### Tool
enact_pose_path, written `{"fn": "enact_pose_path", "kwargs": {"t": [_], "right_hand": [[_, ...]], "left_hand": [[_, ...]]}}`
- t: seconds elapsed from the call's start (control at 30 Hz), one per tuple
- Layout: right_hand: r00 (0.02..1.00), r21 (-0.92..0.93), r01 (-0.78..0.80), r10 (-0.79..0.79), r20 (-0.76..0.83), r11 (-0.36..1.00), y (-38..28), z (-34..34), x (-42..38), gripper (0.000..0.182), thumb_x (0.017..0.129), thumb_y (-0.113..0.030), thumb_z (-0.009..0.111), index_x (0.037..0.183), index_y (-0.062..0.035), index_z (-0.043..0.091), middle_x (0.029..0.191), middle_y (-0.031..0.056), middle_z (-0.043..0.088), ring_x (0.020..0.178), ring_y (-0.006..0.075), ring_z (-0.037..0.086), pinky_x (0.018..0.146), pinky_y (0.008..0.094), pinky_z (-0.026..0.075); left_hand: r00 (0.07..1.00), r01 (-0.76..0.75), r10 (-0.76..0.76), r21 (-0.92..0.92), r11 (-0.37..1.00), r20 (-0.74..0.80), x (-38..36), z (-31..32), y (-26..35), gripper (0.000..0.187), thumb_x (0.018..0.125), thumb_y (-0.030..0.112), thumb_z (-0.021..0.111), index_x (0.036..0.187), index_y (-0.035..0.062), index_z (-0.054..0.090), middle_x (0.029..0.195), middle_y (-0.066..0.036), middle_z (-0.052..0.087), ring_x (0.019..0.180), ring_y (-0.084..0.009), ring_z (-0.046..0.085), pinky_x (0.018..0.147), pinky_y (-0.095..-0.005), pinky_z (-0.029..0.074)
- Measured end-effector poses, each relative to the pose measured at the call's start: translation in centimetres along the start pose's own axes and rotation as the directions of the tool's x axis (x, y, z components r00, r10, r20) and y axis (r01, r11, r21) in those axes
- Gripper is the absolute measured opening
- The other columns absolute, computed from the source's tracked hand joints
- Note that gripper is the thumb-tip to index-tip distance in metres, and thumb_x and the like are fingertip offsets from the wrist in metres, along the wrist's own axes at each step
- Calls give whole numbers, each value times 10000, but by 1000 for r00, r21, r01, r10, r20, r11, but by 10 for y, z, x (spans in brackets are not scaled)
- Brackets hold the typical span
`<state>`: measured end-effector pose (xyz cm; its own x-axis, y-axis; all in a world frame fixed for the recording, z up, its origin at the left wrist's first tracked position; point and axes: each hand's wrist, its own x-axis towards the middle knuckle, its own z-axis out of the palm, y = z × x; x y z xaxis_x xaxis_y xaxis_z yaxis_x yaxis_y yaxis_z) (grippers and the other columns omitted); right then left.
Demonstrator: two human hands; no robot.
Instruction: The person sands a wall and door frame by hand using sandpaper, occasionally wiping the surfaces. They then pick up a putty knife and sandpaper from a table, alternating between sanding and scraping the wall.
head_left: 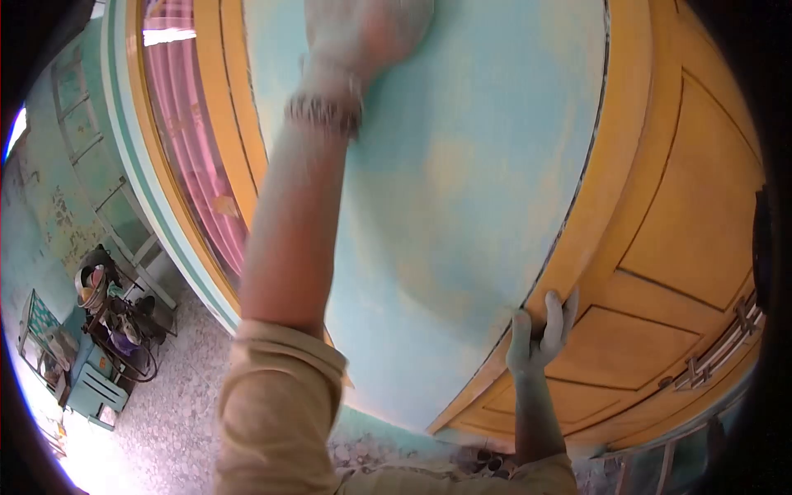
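Observation:
My left hand [367,33] is raised at the top of the view, against the pale blue-green wall [462,198] with yellowish patches. It is dusty and blurred, and its fingers are cut off by the frame's top edge, so what it holds, if anything, is hidden. A beaded band [323,113] circles that wrist. Lower right, my right hand [540,334], whitened with dust, rests on the edge of the orange wooden door frame [615,190]. Its thumb and fingers are apart, with nothing held between them.
An orange panelled door [693,206] with a metal bolt [718,355] stands at the right. On the left are a window with a pink curtain [194,124], a ladder-like frame [107,181], a cluttered pile [124,313], a blue-green stool [99,384] and speckled floor [186,379].

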<state>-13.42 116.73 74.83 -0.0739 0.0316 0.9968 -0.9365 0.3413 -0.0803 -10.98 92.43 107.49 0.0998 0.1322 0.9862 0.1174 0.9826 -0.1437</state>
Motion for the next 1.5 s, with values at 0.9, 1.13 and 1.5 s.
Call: {"fn": "enact_pose_path", "kwargs": {"t": [0.9,1.13,1.5], "right_hand": [[999,-134,-44,41,-26,990,-14,3,-1,458,934,-89,610,1350,47,474,1405,357,381,1224,423,505,980,439,450],[999,-121,22,-26,-33,992,0,4,-5,461,938,-91,604,1362,37,474,1421,364,368,1239,422,496,992,429,447],[997,-200,-62,52,-55,978,-16,6,-5,384,957,-79,567,1314,51,507,1385,368,403,1162,391,571,882,396,524]], "left_hand": [[985,5,10,-87,996,170,-179,-24,57,886,868,562,566,1509,12,296,1560,-276,227,1462,-442,166,1159,-603,50],[991,-74,77,28,997,-109,7,4,1,749,944,462,491,1481,-26,300,1532,-274,282,1456,-409,192,1186,-525,81],[977,-41,57,-78,996,208,-190,-30,18,823,890,556,541,1524,92,298,1576,-214,239,1471,-389,182,1153,-617,54]]}}
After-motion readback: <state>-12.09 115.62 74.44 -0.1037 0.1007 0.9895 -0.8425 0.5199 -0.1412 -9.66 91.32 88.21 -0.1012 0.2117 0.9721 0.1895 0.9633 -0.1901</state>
